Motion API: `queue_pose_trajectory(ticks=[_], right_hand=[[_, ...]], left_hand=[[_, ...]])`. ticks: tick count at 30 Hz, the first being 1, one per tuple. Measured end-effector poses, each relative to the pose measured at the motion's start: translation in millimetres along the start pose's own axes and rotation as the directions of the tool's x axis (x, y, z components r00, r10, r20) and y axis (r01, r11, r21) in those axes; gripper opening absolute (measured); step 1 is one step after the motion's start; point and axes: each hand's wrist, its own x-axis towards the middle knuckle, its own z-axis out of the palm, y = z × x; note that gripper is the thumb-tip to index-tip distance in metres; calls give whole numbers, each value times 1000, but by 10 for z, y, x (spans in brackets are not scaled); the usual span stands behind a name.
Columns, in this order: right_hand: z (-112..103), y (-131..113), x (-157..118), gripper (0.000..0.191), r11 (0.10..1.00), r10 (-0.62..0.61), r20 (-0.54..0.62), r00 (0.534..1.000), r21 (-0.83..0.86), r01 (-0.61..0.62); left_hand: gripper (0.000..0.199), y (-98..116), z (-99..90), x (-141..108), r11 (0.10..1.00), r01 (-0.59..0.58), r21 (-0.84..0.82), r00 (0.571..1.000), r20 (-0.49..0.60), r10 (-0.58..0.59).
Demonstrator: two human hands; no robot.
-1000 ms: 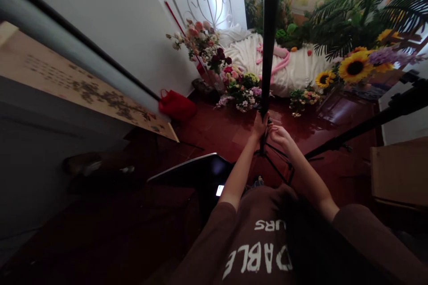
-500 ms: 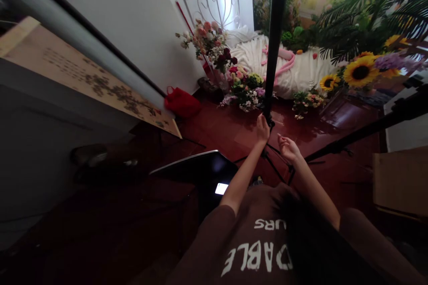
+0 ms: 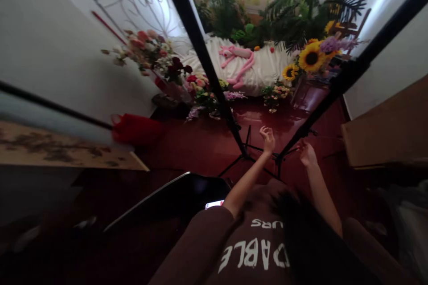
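Observation:
My left hand (image 3: 268, 140) hovers between two black light stands, its fingers loosely bent and apart, with nothing in it. The left stand's pole (image 3: 202, 50) leans up and away to the left, a little apart from this hand. My right hand (image 3: 307, 154) is raised beside the lower part of the right stand's pole (image 3: 329, 91). Its fingers are half curled and somewhat blurred, and I see nothing in them. Below the hands, the thin tripod legs (image 3: 230, 165) of the left stand spread over the floor.
A dark flat panel (image 3: 174, 193) stands at my left, a lit phone screen (image 3: 214, 205) by it. Flowers (image 3: 205, 91) and sunflowers (image 3: 310, 58) flank a white-draped bed (image 3: 264, 71) with a pink plush toy (image 3: 239, 55). A red bag (image 3: 135, 129) and cardboard box (image 3: 384, 124) sit aside.
My left hand has come away from the left stand's pole, which it was at before. The view has swung to the right, so the right stand now shows more fully. My right hand stays raised.

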Motion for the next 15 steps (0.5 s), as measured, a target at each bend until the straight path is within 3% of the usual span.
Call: queue_pose_trajectory(ticks=[2,4,7,9,12,15], right_hand=[[-101,-175,-15,15,998,-59,-134,989,13,62],[-158,-380,-15,22,995,-95,-194,976,-14,94],[-206,-698,25,20,977,-132,-120,984,-186,108],[-243,-884,65,15,941,-99,-25,995,-326,85],[-316,-1081,116,17,886,14,146,989,-459,55],[-384,-1154,147,27,863,34,253,967,-496,99]], left_hand=[[36,114,241,-8,992,-120,-50,969,211,128],[37,230,458,-12,962,-251,-109,882,382,274],[40,386,726,-11,908,-391,-150,744,530,408],[39,463,852,-5,890,-440,-120,691,588,421],[30,524,952,0,880,-470,-65,667,627,402],[25,538,968,-6,878,-478,-21,678,626,384]])
